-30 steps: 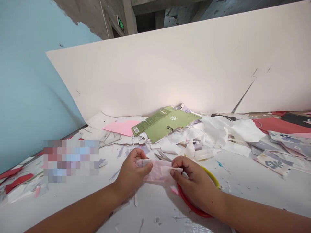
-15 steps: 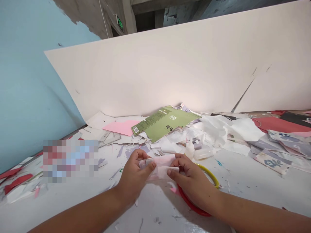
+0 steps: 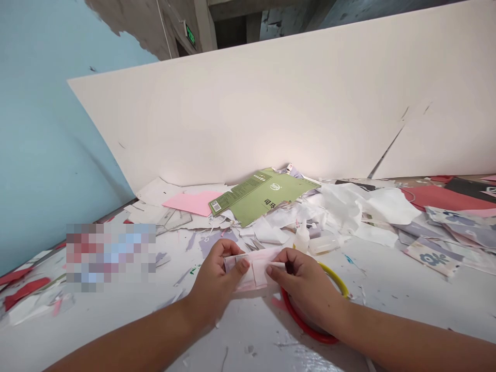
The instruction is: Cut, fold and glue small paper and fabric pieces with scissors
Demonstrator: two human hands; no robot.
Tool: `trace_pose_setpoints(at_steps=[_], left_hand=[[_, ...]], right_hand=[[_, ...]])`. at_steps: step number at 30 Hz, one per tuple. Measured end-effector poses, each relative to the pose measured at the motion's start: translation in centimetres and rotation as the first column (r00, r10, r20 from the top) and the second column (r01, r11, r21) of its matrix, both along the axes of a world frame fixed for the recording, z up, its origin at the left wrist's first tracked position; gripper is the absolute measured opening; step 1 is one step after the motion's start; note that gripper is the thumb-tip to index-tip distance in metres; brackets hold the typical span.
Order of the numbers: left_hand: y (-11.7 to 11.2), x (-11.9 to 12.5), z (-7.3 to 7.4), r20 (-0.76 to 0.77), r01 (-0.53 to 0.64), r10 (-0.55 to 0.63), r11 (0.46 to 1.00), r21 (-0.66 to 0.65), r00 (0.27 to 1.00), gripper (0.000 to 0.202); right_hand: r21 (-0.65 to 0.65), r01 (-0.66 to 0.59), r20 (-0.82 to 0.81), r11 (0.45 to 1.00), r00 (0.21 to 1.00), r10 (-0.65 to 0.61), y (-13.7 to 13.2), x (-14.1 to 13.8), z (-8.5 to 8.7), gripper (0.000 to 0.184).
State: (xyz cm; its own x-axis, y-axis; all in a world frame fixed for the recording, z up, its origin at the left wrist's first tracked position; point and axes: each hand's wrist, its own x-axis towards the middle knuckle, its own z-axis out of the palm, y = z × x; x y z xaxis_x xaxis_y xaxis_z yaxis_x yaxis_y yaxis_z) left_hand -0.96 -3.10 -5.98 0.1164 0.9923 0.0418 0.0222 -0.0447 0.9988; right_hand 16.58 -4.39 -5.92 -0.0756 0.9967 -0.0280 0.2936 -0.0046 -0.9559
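Folded pink paper (image 3: 251,271), prob. soft, flimsy: we pinch it at both ends w/ fingers of left hand (image 3: 215,284) and right hand (image 3: 306,289).

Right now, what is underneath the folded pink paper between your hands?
The folded pink paper, pinched by the left hand and right hand, sits just above the white tabletop. The patch directly beneath it is hidden by the paper and hands.

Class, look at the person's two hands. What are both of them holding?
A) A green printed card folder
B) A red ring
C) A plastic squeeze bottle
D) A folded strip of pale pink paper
D: the left hand and the right hand both grip the folded strip of pale pink paper, one at each end.
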Motion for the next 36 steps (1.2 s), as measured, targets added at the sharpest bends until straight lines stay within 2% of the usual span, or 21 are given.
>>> trace_pose_setpoints(at_steps=[5,10,20,28,32,36], left_hand=[[-0.4,0.3,0.4,0.045,0.056,-0.056,0.998,-0.008,0.997,0.03],[-0.4,1.0,0.8,-0.048,-0.046,0.044,0.998,-0.032,0.998,0.034],[0.2,0.4,0.5,0.056,-0.036,0.038,0.999,-0.024,0.998,0.033],[0.2,0.4,0.8,-0.037,-0.082,0.082,0.997,0.005,0.996,0.035],[0.3,0.2,0.5,-0.106,-0.101,0.105,0.994,0.046,0.989,0.035],[0.3,0.1,0.3,-0.148,-0.113,0.124,0.99,0.084,0.981,0.033]], right_hand=[[0.009,0.02,0.004,1.0,1.0,-0.02,0.1,-0.2,0.1,0.017],[-0.01,0.012,-0.011,1.0,1.0,-0.013,-0.1,-0.3,0.4,0.015],[0.057,0.022,-0.19,0.998,0.982,-0.01,0.6,-0.3,-1.3,0.015],[0.039,0.02,-0.383,0.999,0.924,-0.004,0.6,-0.4,-1.0,0.019],[0.001,0.015,-0.354,1.0,0.935,-0.013,0.5,-0.4,-0.8,0.026],[0.016,0.006,-0.323,1.0,0.946,-0.001,0.4,-0.5,-0.6,0.023]])
